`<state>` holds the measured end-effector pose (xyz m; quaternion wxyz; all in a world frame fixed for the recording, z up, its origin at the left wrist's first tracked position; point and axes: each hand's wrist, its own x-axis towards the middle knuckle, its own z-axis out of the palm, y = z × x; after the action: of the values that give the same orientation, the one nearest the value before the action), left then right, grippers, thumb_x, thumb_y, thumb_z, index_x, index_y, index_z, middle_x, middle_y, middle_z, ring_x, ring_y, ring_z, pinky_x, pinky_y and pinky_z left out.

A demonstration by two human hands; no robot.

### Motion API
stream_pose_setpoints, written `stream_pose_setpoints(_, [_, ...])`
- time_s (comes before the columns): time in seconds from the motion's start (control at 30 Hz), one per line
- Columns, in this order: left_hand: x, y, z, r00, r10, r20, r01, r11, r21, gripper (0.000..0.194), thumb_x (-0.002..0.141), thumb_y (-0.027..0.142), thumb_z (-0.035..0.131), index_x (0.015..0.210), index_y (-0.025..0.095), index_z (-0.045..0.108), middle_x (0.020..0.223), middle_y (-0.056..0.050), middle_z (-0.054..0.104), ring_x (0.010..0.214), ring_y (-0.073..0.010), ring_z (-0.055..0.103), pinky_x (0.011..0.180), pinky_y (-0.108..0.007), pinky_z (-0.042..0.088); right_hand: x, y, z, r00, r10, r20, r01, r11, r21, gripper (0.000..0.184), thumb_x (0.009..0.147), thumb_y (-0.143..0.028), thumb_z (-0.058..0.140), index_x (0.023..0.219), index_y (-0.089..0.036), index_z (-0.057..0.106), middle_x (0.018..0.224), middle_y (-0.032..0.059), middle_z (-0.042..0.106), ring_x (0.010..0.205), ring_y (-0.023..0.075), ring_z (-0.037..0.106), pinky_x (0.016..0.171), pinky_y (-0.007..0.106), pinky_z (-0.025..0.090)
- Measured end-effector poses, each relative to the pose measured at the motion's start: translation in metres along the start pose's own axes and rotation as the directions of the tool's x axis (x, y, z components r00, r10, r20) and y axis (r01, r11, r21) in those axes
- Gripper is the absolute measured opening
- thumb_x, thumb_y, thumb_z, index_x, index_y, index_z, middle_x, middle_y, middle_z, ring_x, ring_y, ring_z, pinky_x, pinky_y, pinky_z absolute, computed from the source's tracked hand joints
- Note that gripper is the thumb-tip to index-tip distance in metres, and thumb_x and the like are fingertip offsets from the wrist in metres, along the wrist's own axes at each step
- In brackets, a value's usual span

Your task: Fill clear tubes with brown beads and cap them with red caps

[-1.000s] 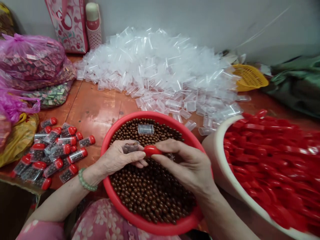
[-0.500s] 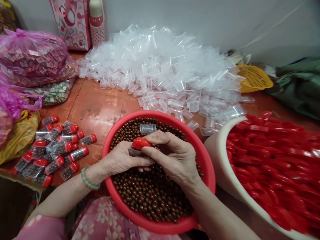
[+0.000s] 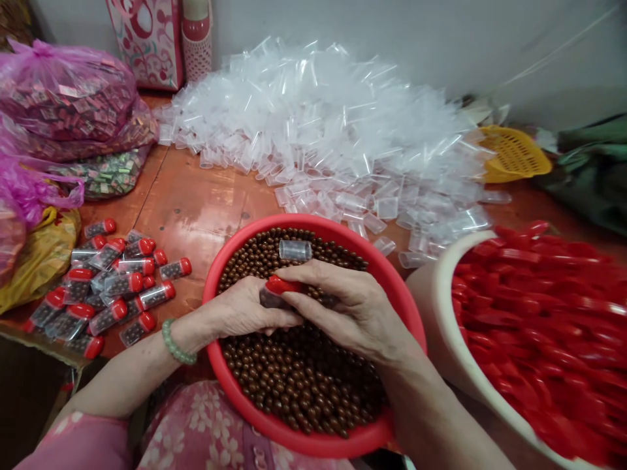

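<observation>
Over a red basin [image 3: 219, 277] of round brown balls [image 3: 298, 378], my two hands meet. My left hand [image 3: 245, 307], with a green bead bracelet at the wrist, is closed around a small clear plastic container [image 3: 272, 299]. On its top sits a red cap [image 3: 280, 284]; the fingers and thumb of my right hand [image 3: 345, 303] are closed on that cap. Much of the container is hidden by my fingers. Just beyond my hands, an uncapped clear container [image 3: 294, 250] lies on its side on the balls.
Filled, red-capped containers [image 3: 122, 282] lie on the table at left, near knotted plastic bags [image 3: 68, 98]. A large heap of clear containers [image 3: 333, 124] covers the back. At right stand a white tub [image 3: 441, 287] of red caps [image 3: 543, 333] and a yellow basket [image 3: 516, 153].
My right hand has come further over the red cap, which now sits lower on the container. My left hand keeps its hold. The whole view has shifted slightly.
</observation>
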<state>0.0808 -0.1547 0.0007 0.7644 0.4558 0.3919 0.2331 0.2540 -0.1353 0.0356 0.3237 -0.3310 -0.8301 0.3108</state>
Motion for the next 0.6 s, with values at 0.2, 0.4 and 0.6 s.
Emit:
stream_pose_setpoints(0.2, [0.001, -0.001, 0.000, 0.999, -0.040, 0.035, 0.039, 0.998, 0.051, 0.030, 0.070, 0.037, 0.070, 0.060, 0.015, 0.052, 0.049, 0.006, 0.046, 0.043, -0.0049, 0.041, 0.045, -0.020, 0.034, 0.001, -0.003, 0.005, 1.000, -0.012, -0.011, 0.012, 1.000, 0.007, 0.016, 0.086, -0.015, 0.063, 0.101, -0.020, 0.067, 0.090, 0.0029, 0.073, 0.079, 0.0138, 0.069, 0.075, 0.024, 0.055])
stream_pose_setpoints(0.4, [0.000, 0.006, 0.003, 0.998, -0.057, -0.008, 0.058, 0.994, 0.087, 0.039, 0.069, 0.045, 0.073, 0.056, 0.016, 0.050, 0.047, 0.007, 0.045, 0.043, -0.0051, 0.041, 0.045, -0.021, 0.032, -0.003, -0.005, 0.010, 0.993, 0.071, -0.094, -0.068, 0.997, 0.034, 0.012, 0.085, -0.017, 0.064, 0.095, -0.022, 0.068, 0.086, 0.0019, 0.074, 0.076, 0.0150, 0.069, 0.072, 0.027, 0.056])
stream_pose_setpoints(0.6, [0.001, 0.002, 0.002, 0.997, -0.060, -0.040, 0.065, 0.991, 0.118, 0.043, 0.064, 0.050, 0.076, 0.056, 0.016, 0.052, 0.048, 0.006, 0.046, 0.044, -0.0056, 0.040, 0.045, -0.022, 0.030, -0.006, -0.004, 0.009, 0.991, 0.102, -0.089, -0.099, 0.994, 0.039, 0.013, 0.084, -0.017, 0.065, 0.095, -0.021, 0.069, 0.086, 0.0012, 0.074, 0.076, 0.0147, 0.069, 0.071, 0.026, 0.057])
